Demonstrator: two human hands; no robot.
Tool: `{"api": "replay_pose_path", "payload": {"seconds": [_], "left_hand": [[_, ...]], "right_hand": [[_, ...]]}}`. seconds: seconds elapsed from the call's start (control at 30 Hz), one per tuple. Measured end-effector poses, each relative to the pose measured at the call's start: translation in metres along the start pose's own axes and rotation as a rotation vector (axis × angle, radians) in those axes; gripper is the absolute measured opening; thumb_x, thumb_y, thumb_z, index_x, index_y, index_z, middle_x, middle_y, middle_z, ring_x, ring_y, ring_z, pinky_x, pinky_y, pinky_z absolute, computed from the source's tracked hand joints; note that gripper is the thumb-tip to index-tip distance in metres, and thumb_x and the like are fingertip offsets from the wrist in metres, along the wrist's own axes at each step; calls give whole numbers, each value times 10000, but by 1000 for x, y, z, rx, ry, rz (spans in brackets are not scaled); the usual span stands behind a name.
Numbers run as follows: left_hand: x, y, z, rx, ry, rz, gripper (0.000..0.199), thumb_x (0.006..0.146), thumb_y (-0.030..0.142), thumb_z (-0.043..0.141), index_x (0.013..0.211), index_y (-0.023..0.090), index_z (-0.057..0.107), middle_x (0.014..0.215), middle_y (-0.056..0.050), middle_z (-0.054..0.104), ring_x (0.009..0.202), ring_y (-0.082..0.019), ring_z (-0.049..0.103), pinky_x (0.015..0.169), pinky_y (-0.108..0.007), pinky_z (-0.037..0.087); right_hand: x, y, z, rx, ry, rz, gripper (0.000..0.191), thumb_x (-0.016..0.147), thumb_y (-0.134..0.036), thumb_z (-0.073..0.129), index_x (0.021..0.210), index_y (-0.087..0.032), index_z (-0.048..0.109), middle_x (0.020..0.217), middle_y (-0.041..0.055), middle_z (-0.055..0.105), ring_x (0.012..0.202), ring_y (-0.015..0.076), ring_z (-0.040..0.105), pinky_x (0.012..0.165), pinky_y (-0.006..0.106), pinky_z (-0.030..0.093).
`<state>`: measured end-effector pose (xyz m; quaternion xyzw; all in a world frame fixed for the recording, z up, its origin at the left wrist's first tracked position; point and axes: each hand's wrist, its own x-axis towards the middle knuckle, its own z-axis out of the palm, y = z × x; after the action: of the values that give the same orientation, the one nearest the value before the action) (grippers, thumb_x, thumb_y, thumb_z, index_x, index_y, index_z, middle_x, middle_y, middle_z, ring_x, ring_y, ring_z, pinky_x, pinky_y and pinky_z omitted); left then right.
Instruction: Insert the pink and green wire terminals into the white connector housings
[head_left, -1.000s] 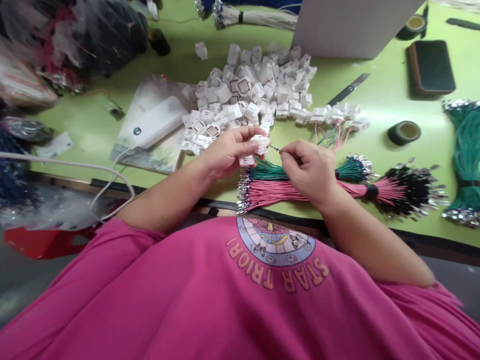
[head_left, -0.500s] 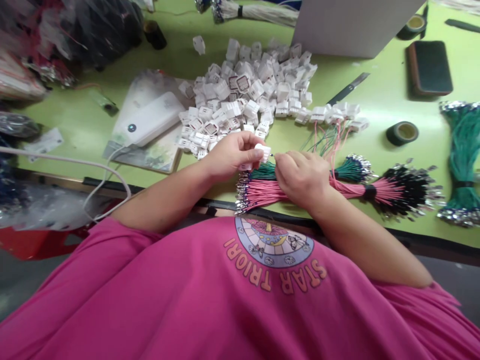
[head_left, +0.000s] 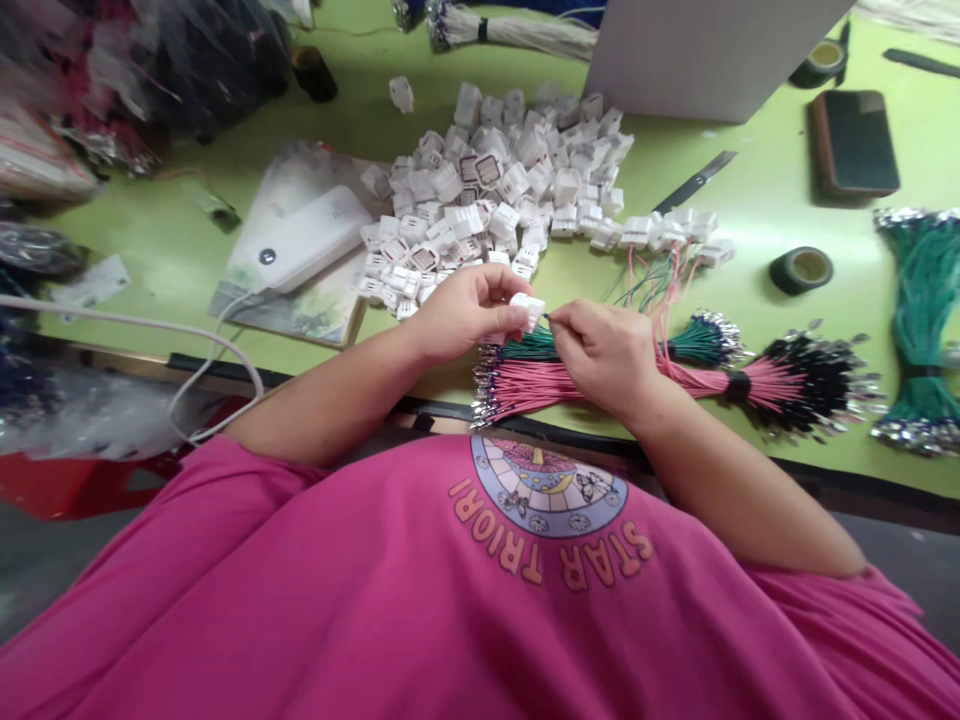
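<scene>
A: Nearest item?
B: A pink shirt point(head_left: 360, 570) with a round print. Past it, along the near side of the desk point(head_left: 757, 190), lies a bundle of pink wires point(head_left: 529, 385), metal terminals at its left end, a black band point(head_left: 739, 385) towards its right. A bundle of green wires point(head_left: 705, 340) lies just behind

A: State of the hands?
B: The left hand point(head_left: 469, 315) is closed narrow, thumb and fingers gripping a white connector point(head_left: 528, 311) above the green bundle. The right hand point(head_left: 609, 355) pinches a thin lead point(head_left: 547, 317), its dark tip pointing at the connector's right side. Whether the tip is inside, cannot tell

A: Beyond them?
B: A large heap of white connectors point(head_left: 517, 175). To its right, a few wired connectors point(head_left: 667, 230) trailing pink and green strands, then a tape roll point(head_left: 786, 272). To its left, a white device point(head_left: 319, 240) with a cable, resting on a booklet point(head_left: 304, 320). Further back right, a knife point(head_left: 694, 183) and a phone point(head_left: 857, 140)

A: Farthest?
B: A pale grey panel point(head_left: 697, 60), with a bundle of white wires point(head_left: 525, 35) to its left
</scene>
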<state>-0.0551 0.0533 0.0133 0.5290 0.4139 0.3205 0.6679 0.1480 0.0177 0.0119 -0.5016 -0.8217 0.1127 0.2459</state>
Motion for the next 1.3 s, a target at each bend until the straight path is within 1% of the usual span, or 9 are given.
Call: {"api": "replay_pose_path", "payload": {"seconds": [0.2,0.4,0.5,0.7,0.83,0.9,1.0,1.17,1.3], "left_hand": [[-4,-2,4,110,21,105,485,645,463,891,883,150,606,779,-11,668,670,-93,607,628,-233,493],[-2,-7,5,144,44,117,417,661,373,881,873,159,593,763,-4,648,658,-94,591,622,-244,486],[-1,-5,3,126,55,89,361,702,309,843,918,172,588,760,-2,649,647,-102,597,582,-238,470],[6,-1,-5,190,162,61,297,762,261,766,967,185,564,791,2,635,670,-111,600,561,-230,453],[7,-3,-8,210,161,74,283,786,257,739,992,181,560,805,-3,623,704,-119,609,584,-238,461],[7,-3,-8,177,146,73,293,781,255,749,991,176,562,802,-6,627,704,-117,616,582,-231,457],[7,-3,-8,111,122,64,317,775,284,776,981,170,565,760,-2,630,669,-108,617,554,-214,436],[5,-1,-6,-12,45,26,379,747,341,827,949,169,556,689,18,640,515,-53,523,471,-186,360],[4,2,-1,-92,-18,-5,443,710,389,860,935,181,540,680,33,640,455,-24,445,426,-177,290]], "right_hand": [[1,-1,-1,-18,-50,2,278,916,-261,435,799,-196,679,702,59,676,640,166,568,626,297,365],[6,-2,4,-4,-115,108,230,921,-276,467,837,-192,664,741,66,675,666,186,566,630,305,351],[10,2,-1,-7,-140,97,230,940,-285,475,869,-194,674,775,68,677,711,199,580,660,316,369],[1,0,-18,-164,-86,-146,276,987,-298,446,976,-194,701,1046,122,696,916,248,582,778,375,393],[-8,-15,-15,-237,-417,-364,286,985,-254,461,845,-164,694,877,97,684,761,210,546,694,358,362],[-9,-17,-12,-179,-507,-360,243,963,-200,477,858,-144,689,842,90,676,717,187,540,661,335,360],[-7,-12,-12,57,-501,-323,234,949,-202,495,837,-153,695,836,79,683,748,173,579,692,311,403],[-3,-5,-20,448,-356,-176,159,854,-174,560,753,-165,682,747,31,687,691,131,610,678,269,444],[-3,-12,-22,536,-307,-24,111,825,-181,591,835,-174,702,644,-21,669,550,98,564,569,243,422]]}}
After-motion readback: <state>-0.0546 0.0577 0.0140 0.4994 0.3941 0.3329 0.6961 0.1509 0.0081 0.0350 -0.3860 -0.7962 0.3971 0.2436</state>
